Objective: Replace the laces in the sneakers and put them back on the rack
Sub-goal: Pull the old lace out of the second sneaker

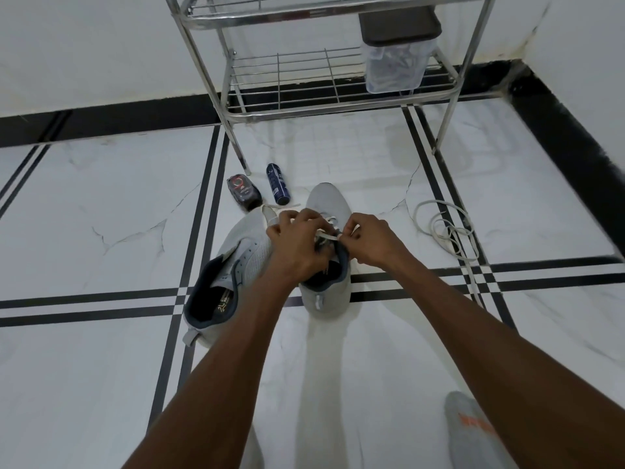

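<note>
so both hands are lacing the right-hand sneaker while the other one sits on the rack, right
Not quite. In the head view the other sneaker lies on the floor beside it, not on the rack. Both the left hand and right hand are lacing the right-hand sneaker.

The left hand (297, 242) covers the tongue and near eyelets of the right sneaker (326, 252); how far the white lace (326, 235) is threaded cannot be determined. The fingertips of both hands curl under, so the exact grip of the right hand (372, 238) on the lace is hidden. The left forearm crosses the left sneaker (226, 275), concealing part of its right side. The rack (324, 79) is cut off by the top edge; only 2 shelves show. The contents of the clear container (394, 66) on the rack are blurred. Labels on the 2 cans, dark (243, 194) and blue (278, 184), are too small to read. A grey item with orange marking (466, 421) at the near right is partly hidden by the right forearm.
</note>
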### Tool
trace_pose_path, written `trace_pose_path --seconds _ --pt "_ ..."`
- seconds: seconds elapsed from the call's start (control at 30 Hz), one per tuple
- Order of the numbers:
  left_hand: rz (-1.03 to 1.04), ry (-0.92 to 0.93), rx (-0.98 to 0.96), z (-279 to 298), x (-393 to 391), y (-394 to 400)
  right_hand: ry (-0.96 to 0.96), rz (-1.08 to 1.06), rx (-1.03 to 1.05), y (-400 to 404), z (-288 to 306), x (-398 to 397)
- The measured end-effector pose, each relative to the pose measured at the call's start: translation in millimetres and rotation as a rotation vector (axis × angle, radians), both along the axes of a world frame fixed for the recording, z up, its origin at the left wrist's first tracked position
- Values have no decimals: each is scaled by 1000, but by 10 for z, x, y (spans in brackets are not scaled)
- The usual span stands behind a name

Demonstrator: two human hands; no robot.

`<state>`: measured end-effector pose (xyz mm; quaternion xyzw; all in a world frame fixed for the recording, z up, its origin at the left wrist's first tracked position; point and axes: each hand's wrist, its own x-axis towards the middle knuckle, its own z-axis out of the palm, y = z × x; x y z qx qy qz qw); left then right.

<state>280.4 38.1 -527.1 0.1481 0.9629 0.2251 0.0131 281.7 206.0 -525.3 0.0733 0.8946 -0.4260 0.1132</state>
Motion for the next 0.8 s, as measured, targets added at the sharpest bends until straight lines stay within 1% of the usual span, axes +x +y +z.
trace_pose_path --seconds 0.07,0.13,0.17,0.2,0.23,0.27,0.33,0.37,0.4,0.43,0.47,0.53,0.57,0.63,0.7,0.8 --pt "5 24 -34 -2 -31 46 -4 2 -3 6 3 -4" --pt "17 77 -110 24 -52 78 -7 5 -1 14 -7 -3" --pt "30 91 -119 34 -70 82 -8 7 1 17 -15 -1" --pt "75 98 -82 59 -81 82 -11 10 -1 19 -20 4" --pt "161 108 -7 84 -98 56 -13 11 -7 20 -22 8" --pt "303 109 94 129 -118 14 -15 9 -16 22 -27 11" --pt "679 77 307 198 -214 -121 -11 9 -24 23 -34 17" --pt "809 63 336 209 -249 -194 -12 4 -25 22 -42 18" --pt "868 62 303 201 -244 -229 -15 -1 -27 21 -49 16" --pt "867 74 278 173 -208 -252 -21 -3 -26 12 -52 13" --pt "803 118 300 131 -158 -254 -23 -6 -18 3 -50 10" --pt "604 176 407 25 10 -168 4 3 16 -28 -34 9" --pt "508 158 434 -53 93 -115 49 28 49 -43 -27 1" --pt "356 99 419 -206 207 -44 153 103 133 -93 -32 -22" --pt "312 77 417 -302 245 -27 184 169 212 -148 -56 -48" --pt "368 67 499 -333 254 -15 155 269 357 -223 -83 -73"
